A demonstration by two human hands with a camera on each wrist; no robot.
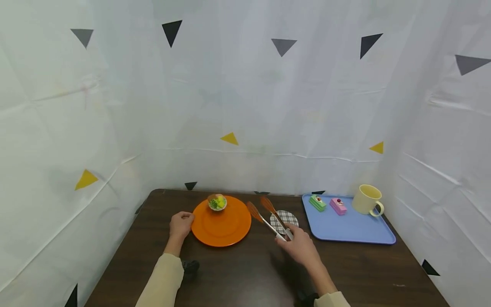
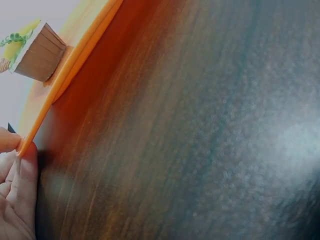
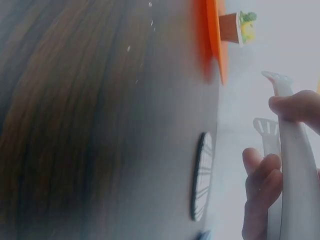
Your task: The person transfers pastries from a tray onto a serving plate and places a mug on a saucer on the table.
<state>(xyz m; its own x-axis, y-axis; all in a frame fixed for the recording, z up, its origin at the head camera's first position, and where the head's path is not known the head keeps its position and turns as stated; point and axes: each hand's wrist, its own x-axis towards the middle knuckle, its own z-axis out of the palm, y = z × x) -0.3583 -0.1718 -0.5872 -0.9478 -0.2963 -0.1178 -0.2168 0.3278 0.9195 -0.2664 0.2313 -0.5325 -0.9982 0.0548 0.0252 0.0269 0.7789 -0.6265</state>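
Note:
My left hand (image 1: 180, 226) pinches the left rim of an orange plate (image 1: 222, 230) between thumb and fingers; the left wrist view shows the thumb above and fingers beneath the edge. Toward the back of the plate stands a small cup (image 1: 217, 202) with green and yellow contents, its side brown in the left wrist view (image 2: 40, 55). My right hand (image 1: 301, 247) grips tongs (image 1: 277, 230) with pale arms and slotted orange-brown heads. Their arms are spread, heads pointing toward the plate, with nothing between them. The tongs overlap a round checked coaster (image 1: 289, 217) in the head view.
At the right of the dark wooden table (image 1: 238, 273) lies a blue tray (image 1: 353, 232). It bears a green cake piece (image 1: 317, 203), a pink cake piece (image 1: 338, 206) and a yellow mug (image 1: 366, 200). A white curtain (image 1: 245, 102) with triangles hangs behind.

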